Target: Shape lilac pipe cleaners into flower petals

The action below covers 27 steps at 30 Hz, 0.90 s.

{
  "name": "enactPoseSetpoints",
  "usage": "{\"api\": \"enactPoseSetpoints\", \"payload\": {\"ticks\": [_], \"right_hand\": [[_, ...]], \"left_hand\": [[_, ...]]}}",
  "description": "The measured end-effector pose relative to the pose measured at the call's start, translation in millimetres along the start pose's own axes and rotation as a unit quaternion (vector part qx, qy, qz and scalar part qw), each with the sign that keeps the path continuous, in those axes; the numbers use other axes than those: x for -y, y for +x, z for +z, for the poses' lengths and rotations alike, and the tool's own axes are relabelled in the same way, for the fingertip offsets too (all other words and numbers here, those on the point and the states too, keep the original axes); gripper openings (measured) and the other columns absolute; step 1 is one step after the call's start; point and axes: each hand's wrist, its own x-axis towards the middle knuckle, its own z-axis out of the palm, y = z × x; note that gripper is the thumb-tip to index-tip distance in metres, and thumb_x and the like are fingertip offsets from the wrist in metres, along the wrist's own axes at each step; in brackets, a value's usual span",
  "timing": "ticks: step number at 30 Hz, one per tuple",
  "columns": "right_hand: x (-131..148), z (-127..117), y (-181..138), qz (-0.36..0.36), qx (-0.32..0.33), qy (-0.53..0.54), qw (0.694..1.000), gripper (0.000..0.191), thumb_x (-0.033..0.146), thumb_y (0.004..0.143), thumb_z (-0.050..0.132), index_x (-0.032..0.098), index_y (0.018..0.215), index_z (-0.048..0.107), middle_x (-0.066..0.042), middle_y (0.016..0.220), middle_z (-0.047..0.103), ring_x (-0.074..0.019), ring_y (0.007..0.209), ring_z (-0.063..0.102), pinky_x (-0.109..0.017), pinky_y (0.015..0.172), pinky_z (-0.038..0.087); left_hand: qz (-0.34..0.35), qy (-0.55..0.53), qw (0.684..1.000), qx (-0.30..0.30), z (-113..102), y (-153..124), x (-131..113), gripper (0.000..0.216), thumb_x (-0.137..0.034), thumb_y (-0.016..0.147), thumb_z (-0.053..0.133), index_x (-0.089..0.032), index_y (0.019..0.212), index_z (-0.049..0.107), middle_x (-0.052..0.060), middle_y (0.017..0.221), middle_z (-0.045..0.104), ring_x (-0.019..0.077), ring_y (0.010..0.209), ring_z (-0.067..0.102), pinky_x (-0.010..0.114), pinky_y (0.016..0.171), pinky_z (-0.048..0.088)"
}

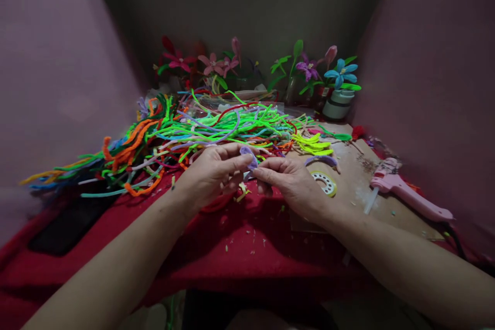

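Between my two hands is a small folded piece of purple pipe cleaner (248,157), held above the front of the table. My left hand (211,170) pinches its upper left side between thumb and fingers. The fingertips of my right hand (288,180) are closed on its lower right end. Just past my right hand, a curved purple pipe cleaner piece (322,160) lies on the cardboard, close to a round white and yellow ring (324,184). Parts of the held piece are hidden behind my fingers.
A large heap of coloured pipe cleaners (240,126) spreads behind my hands. A pink glue gun (406,191) lies on cardboard (348,216) at right. A dark phone (69,221) rests on the red cloth (240,252) at left. Pipe cleaner flowers (341,73) stand at the back.
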Motion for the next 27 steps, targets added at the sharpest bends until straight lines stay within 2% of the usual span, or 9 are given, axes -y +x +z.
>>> {"api": "enactPoseSetpoints", "payload": {"ticks": [2,6,10,13,15,19,21,24,27], "right_hand": [[0.2,-0.5,-0.2,0.011,0.014,0.009,1.000,0.024,0.032,0.079,0.060,0.015,0.061,0.059,0.003,0.053,0.054,-0.0079,0.048,0.046,-0.024,0.051,0.034],[-1.0,-1.3,0.6,0.014,0.032,0.023,0.999,0.020,0.032,0.078,0.060,0.015,0.067,0.062,0.002,0.058,0.057,-0.0091,0.054,0.049,-0.025,0.058,0.038],[-2.9,-1.3,1.0,-0.006,0.019,0.001,1.000,0.022,0.033,0.078,0.060,0.015,0.066,0.062,0.001,0.059,0.057,-0.0096,0.057,0.049,-0.026,0.061,0.038],[-4.3,-0.5,0.8,0.006,0.005,0.004,1.000,0.024,0.035,0.077,0.061,0.015,0.063,0.061,0.001,0.057,0.056,-0.0096,0.054,0.048,-0.026,0.058,0.037],[-5.7,0.1,1.0,0.015,0.003,0.009,1.000,0.026,0.037,0.078,0.060,0.016,0.062,0.060,0.001,0.057,0.056,-0.0094,0.052,0.048,-0.025,0.056,0.037],[-8.0,0.6,2.6,0.030,0.007,-0.011,0.999,0.027,0.035,0.075,0.062,0.015,0.058,0.059,0.002,0.053,0.055,-0.0086,0.050,0.047,-0.024,0.053,0.035],[-7.9,0.5,3.2,0.029,0.003,-0.017,0.999,0.026,0.034,0.075,0.063,0.015,0.057,0.058,0.002,0.053,0.055,-0.0083,0.050,0.046,-0.023,0.053,0.035],[-7.1,-0.2,3.4,0.025,0.001,0.004,1.000,0.026,0.034,0.075,0.062,0.016,0.058,0.057,0.002,0.054,0.055,-0.0084,0.050,0.047,-0.024,0.055,0.037],[-7.2,-1.4,3.6,0.015,0.012,0.030,0.999,0.025,0.035,0.076,0.061,0.015,0.060,0.059,0.002,0.055,0.057,-0.0085,0.051,0.048,-0.024,0.055,0.038]], "left_hand": [[0.002,-0.019,1.000,-0.024,-2.0,1.0,-1.6,0.023,-0.028,0.071,0.069,-0.017,0.090,0.064,-0.004,0.061,0.056,0.0012,0.037,0.035,0.015,0.037,0.025],[0.030,0.001,0.998,-0.051,1.7,0.9,-2.5,0.015,-0.029,0.072,0.068,-0.015,0.076,0.062,-0.005,0.048,0.049,0.0026,0.035,0.036,0.015,0.035,0.024],[0.061,0.061,0.994,-0.062,4.3,-1.3,-1.9,0.015,-0.030,0.073,0.065,-0.016,0.075,0.062,-0.006,0.047,0.049,0.0036,0.036,0.037,0.016,0.035,0.025],[0.067,0.147,0.984,-0.078,4.5,-2.6,-2.2,0.017,-0.032,0.075,0.061,-0.016,0.073,0.061,-0.007,0.041,0.042,0.0045,0.035,0.032,0.017,0.035,0.023],[0.090,0.231,0.964,-0.099,5.2,-3.4,-2.8,0.017,-0.031,0.076,0.059,-0.015,0.071,0.061,-0.006,0.043,0.041,0.0051,0.038,0.032,0.018,0.037,0.023],[0.186,0.371,0.901,-0.122,6.6,-3.8,-3.5,0.018,-0.026,0.075,0.058,-0.014,0.064,0.063,-0.002,0.055,0.051,0.0069,0.052,0.042,0.017,0.048,0.032],[0.158,0.324,0.928,-0.098,5.2,-2.6,-2.7,0.018,-0.029,0.075,0.059,-0.014,0.065,0.062,-0.003,0.054,0.048,0.0061,0.049,0.040,0.018,0.045,0.030],[0.042,0.130,0.990,-0.019,1.1,0.8,0.8,0.020,-0.034,0.075,0.061,-0.016,0.083,0.062,-0.006,0.052,0.045,0.0035,0.038,0.030,0.017,0.036,0.021],[0.004,0.042,0.999,0.007,-1.2,3.9,4.9,0.023,-0.035,0.074,0.064,-0.014,0.084,0.062,-0.004,0.053,0.050,0.0029,0.035,0.032,0.017,0.035,0.021]]}}
